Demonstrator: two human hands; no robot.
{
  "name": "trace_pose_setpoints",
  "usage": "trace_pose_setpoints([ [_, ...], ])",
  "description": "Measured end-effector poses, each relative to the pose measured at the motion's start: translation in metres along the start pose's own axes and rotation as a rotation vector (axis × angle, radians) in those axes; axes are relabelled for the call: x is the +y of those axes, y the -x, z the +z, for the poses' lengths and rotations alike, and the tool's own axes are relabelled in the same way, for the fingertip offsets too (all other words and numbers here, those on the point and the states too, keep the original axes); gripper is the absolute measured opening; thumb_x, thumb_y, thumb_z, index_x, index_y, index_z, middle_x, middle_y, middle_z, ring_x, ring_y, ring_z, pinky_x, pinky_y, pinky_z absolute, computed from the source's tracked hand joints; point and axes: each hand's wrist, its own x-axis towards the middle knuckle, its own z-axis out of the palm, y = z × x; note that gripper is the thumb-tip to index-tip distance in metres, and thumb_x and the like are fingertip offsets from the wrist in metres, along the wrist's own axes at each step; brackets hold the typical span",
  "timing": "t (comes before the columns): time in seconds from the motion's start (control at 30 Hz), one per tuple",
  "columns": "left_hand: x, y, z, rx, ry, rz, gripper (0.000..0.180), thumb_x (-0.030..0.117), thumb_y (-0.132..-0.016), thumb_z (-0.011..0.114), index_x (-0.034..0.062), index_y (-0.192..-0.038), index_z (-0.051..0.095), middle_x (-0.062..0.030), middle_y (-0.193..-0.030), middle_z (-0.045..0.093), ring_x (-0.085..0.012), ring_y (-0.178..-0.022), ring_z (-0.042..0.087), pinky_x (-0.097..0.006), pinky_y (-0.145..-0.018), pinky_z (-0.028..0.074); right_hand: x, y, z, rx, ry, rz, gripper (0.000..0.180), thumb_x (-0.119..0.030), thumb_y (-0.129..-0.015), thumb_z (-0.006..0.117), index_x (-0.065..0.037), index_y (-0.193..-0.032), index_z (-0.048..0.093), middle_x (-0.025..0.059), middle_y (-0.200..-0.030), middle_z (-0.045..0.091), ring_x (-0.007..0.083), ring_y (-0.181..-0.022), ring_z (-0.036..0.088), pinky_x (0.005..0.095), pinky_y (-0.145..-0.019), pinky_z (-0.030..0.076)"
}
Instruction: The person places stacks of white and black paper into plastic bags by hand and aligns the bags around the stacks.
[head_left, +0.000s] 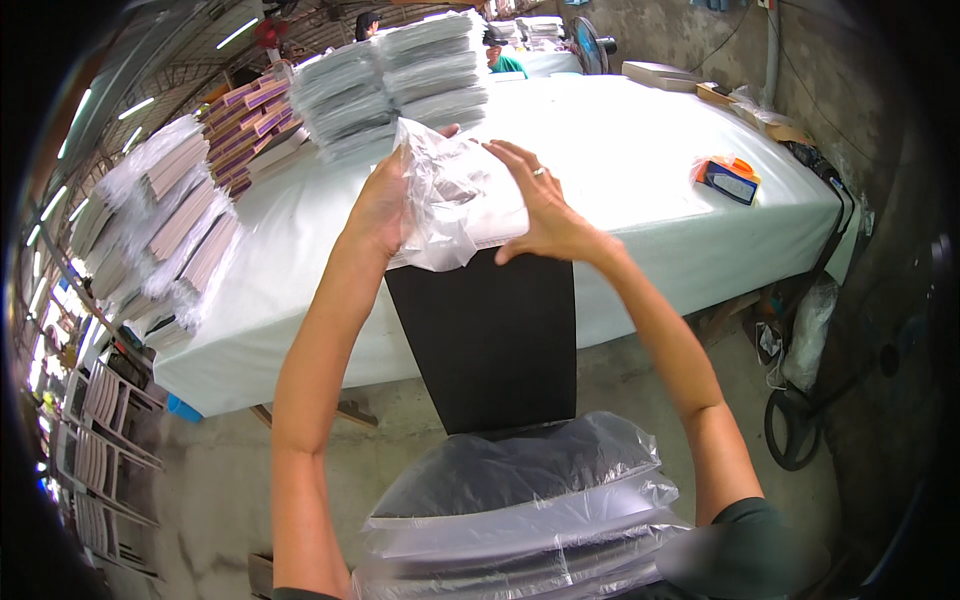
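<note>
A crumpled clear plastic bag is gripped in my left hand above the near edge of the white-covered table. Across from it, my right hand is open, thumb and fingers spread apart beside a white, flat surface under the bag. A ring shows on one finger. Below both hands a flat black panel reaches from the table edge toward me; its far end is hidden by the bag and my hands. Close to my body lies a stack of clear-bagged flat pieces, the top one dark.
Bagged grey stacks and purple-and-tan boxes stand on the table at the back left. More wrapped stacks rise at the left. An orange-and-blue box sits right. Plastic chairs and a fan are farther off.
</note>
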Motion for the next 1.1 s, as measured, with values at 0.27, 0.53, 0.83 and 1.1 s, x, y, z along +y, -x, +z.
trace_pose_setpoints([
  [0.27,0.016,0.062,0.01,0.156,-0.364,-0.027,0.039,0.026,-0.089,0.052,-0.0062,-0.11,0.056,-0.0139,-0.105,0.061,-0.0144,-0.075,0.063,-0.024,-0.068,0.052,-0.01,0.023,0.001,0.254,-1.177,0.886,0.03,-0.034,-0.09,0.051,-0.004,-0.088,0.056,0.0021,-0.075,0.051,0.0081,-0.072,0.048,0.026,-0.06,0.043],
  [0.53,0.002,0.096,0.022,0.143,-0.455,-0.193,0.045,0.035,-0.09,0.051,-0.0061,-0.107,0.059,-0.0093,-0.09,0.066,-0.008,-0.07,0.061,-0.02,-0.061,0.049,-0.048,0.05,-0.028,0.017,-1.33,1.085,0.045,-0.043,-0.088,0.052,-0.001,-0.103,0.049,0.0058,-0.085,0.055,0.0099,-0.073,0.057,0.0272,-0.059,0.053],
  [0.83,-0.001,0.104,0.043,0.052,-0.319,-0.304,0.049,0.036,-0.09,0.05,-0.008,-0.111,0.055,-0.0156,-0.104,0.063,-0.0154,-0.08,0.063,-0.028,-0.071,0.053,-0.037,0.067,-0.035,0.169,-1.106,1.061,0.038,-0.029,-0.09,0.052,0.006,-0.107,0.048,0.0092,-0.095,0.056,0.0116,-0.08,0.057,0.0262,-0.063,0.051],
  [1.1,-0.003,0.107,0.051,0.035,-0.211,-0.324,0.049,0.034,-0.09,0.05,-0.0068,-0.117,0.05,-0.0153,-0.113,0.058,-0.0274,-0.101,0.059,-0.035,-0.08,0.052,-0.036,0.066,-0.037,0.265,-0.436,0.503,0.026,-0.011,-0.082,0.059,0.0,-0.104,0.051,0.0115,-0.105,0.051,0.0193,-0.087,0.053,0.0322,-0.079,0.043],
])
